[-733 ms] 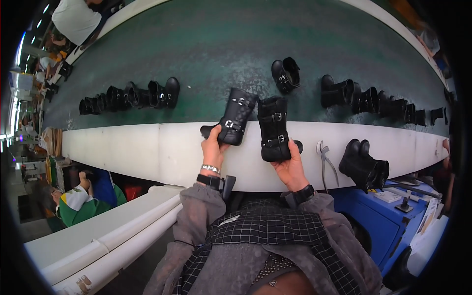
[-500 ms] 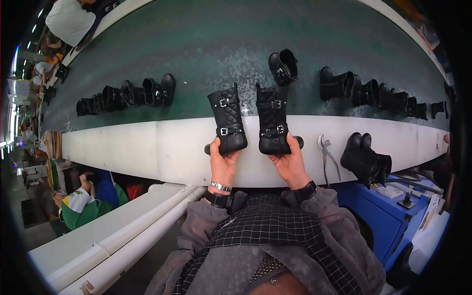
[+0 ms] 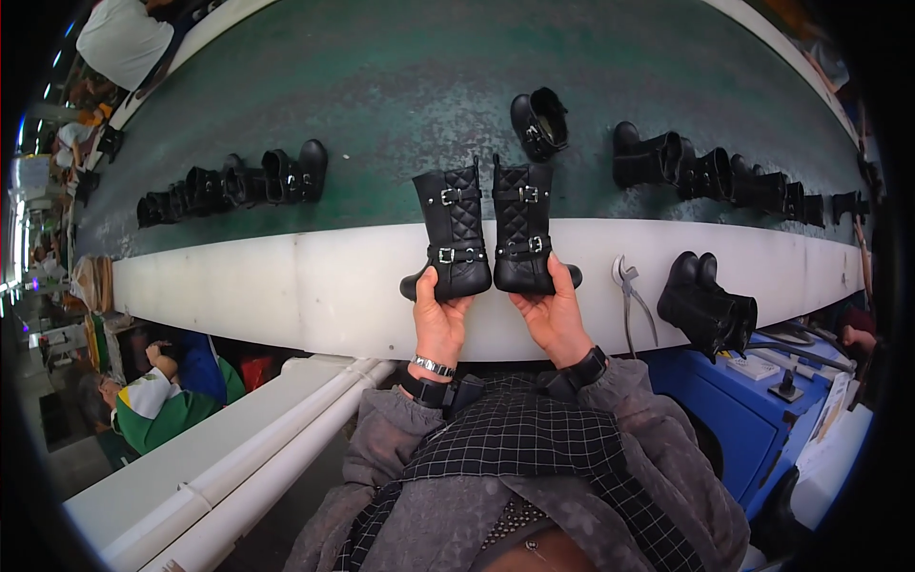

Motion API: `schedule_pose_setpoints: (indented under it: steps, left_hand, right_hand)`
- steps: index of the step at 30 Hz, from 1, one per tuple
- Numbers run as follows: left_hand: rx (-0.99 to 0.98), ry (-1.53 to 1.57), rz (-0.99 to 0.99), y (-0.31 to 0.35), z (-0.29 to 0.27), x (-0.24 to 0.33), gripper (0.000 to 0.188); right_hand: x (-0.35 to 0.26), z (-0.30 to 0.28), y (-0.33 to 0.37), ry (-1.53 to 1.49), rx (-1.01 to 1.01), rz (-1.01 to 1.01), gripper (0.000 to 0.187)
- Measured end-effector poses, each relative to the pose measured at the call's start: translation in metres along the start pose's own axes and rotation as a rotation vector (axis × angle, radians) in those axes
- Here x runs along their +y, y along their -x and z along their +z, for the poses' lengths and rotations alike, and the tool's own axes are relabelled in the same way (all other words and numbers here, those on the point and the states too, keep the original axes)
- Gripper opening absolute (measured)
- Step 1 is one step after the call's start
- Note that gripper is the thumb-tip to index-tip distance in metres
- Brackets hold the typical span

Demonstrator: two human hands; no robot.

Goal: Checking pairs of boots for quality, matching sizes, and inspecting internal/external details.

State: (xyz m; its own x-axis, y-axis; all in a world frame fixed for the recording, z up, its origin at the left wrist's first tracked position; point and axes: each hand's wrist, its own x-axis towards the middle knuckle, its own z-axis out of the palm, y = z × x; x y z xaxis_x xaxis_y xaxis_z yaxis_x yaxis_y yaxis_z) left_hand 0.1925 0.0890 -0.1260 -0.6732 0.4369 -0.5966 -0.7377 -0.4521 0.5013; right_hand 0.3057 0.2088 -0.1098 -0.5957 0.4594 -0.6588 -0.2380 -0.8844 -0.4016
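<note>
My left hand [image 3: 439, 324] grips a black boot [image 3: 456, 234] by its foot end, thumb on the near side. The matching black boot [image 3: 523, 229] is in my right hand [image 3: 553, 319], held the same way. Both have quilted shafts and two buckled straps, with the shaft tops pointing away from me. They are side by side above the white table edge, heels close together and toes turned outward. Right of my right hand lies a pair of metal pincers [image 3: 626, 296]. Beyond the held boots, a single black boot [image 3: 539, 124] rests on the green surface.
A pair of black boots [image 3: 707, 303] lies on the white ledge [image 3: 219, 291] at right. Rows of boots stand on the green surface [image 3: 410, 86], left [image 3: 233, 181] and right [image 3: 705, 172]. A blue cabinet [image 3: 743, 410] is near my right; another person [image 3: 157, 405] sits at left.
Both boots have come closer together, their heels now nearly touching. The left boot has moved right and straightened, while the right boot has shifted slightly left.
</note>
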Motion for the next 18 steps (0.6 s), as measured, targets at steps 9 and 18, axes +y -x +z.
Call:
schedule_pose_setpoints:
  steps: [9, 18]
  left_hand:
    - [0.043, 0.02, -0.003, -0.0044, 0.0017, -0.0049, 0.041]
    - [0.043, 0.012, -0.01, -0.0078, -0.0002, -0.0066, 0.042]
  right_hand:
    - [-0.0008, 0.0006, -0.0038, -0.003, 0.012, 0.004, 0.045]
    - [0.0003, -0.0016, -0.0085, -0.013, 0.037, 0.017, 0.045]
